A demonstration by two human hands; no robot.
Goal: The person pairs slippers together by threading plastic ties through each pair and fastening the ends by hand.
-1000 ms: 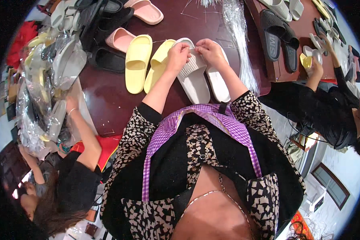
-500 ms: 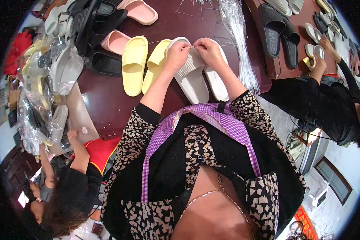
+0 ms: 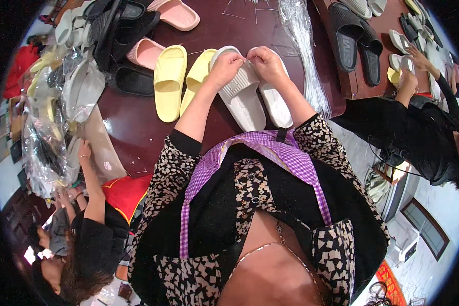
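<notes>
A pair of white slide slippers lies on the dark red table in front of me: the left slipper [image 3: 244, 99] and the right slipper [image 3: 275, 104] are side by side, toes away from me. My left hand [image 3: 226, 69] is closed in a pinch at the left slipper's strap. Close by, my right hand [image 3: 267, 65] also pinches, above the right slipper's strap, which it largely covers. Whatever thin thing the fingertips hold is too small to make out. Just left of my left hand are two yellow slippers [image 3: 169, 84], one partly behind my forearm.
Pink slippers [image 3: 174, 14] and black slippers [image 3: 132, 81] crowd the table's left. A bundle of thin clear strands [image 3: 303, 46] runs along its right. Bagged slippers [image 3: 79, 92] are stacked farther left. Co-workers sit at both sides; one handles slippers at the right table [image 3: 336, 84].
My hands stay pinched at the white slippers, barely shifted. At left, a co-worker's arm has risen toward the bagged slippers. The right co-worker's hands have moved slightly.
</notes>
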